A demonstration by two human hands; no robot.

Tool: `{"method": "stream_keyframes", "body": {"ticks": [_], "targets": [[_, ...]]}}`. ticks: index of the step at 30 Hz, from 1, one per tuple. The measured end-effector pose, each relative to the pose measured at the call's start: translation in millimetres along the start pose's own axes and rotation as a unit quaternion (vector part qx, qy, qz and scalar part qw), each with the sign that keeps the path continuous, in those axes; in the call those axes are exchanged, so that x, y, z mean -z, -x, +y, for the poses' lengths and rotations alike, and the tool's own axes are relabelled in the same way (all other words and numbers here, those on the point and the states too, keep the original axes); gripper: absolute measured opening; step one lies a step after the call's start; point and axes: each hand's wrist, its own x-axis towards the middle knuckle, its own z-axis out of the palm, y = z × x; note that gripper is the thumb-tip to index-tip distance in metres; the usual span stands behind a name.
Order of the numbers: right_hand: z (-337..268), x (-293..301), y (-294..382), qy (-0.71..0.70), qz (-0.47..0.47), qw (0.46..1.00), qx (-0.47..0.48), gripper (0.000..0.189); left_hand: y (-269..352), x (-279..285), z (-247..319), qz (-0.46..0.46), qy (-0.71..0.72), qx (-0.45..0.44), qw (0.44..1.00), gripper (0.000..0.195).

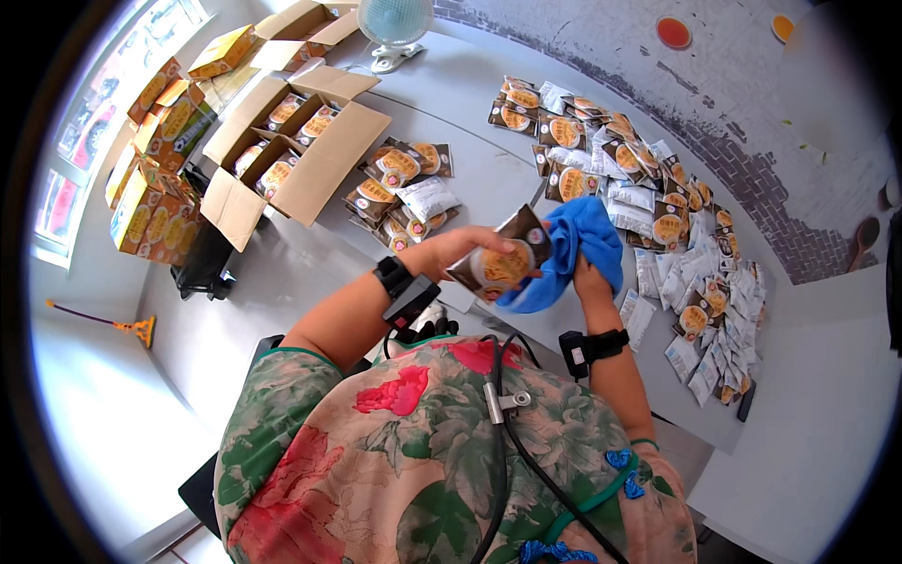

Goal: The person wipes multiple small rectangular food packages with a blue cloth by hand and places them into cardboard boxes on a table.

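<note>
My left hand (473,247) grips a brown food sachet (502,262) with a round picture on its face, tilted above the table's near edge. A crumpled blue cloth (581,236) is bunched in my right hand (590,279), just right of the sachet. The cloth's lower fold meets the sachet's right side; whether they press together I cannot tell. Beyond my left hand lies a small pile of similar sachets (398,166), one with its white back (428,199) up. To the right of the cloth spreads a large heap of brown and white sachets (652,225).
An open cardboard carton (331,166) with divided compartments holds more sachets at the left. Behind it are another open carton (303,25) and a clip fan (394,32). Stacked orange boxes (165,211) stand by the window. A dark flat object (747,400) lies at the table's right end.
</note>
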Motion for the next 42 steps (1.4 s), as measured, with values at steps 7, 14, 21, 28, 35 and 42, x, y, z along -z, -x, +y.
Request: {"method": "stream_keyframes", "body": {"ticks": [7,14,21,28,35,42], "targets": [[8,15,23,-0.263,0.034,0.896,-0.355,0.022,22,106,22,0.354,-0.715,-0.110,0.593,0.075],[28,24,41,-0.216,-0.003,0.879,-0.425,0.024,37,166,47,0.511,-0.771,0.001,0.380,0.082],[72,3,63,0.077,-0.141,0.878,-0.450,0.056,39,212,34,0.517,-0.776,-0.021,0.361,0.081],[82,-57,76,0.139,-0.204,0.948,-0.200,0.038,26,200,79,0.479,-0.772,0.036,0.416,0.079],[99,-80,101,0.217,-0.141,0.949,-0.178,0.034,-71,252,179,0.398,-0.472,-0.113,0.779,0.053],[93,-80,97,0.246,-0.179,0.923,-0.234,0.042,-198,347,224,0.483,-0.300,-0.050,0.821,0.035]]}}
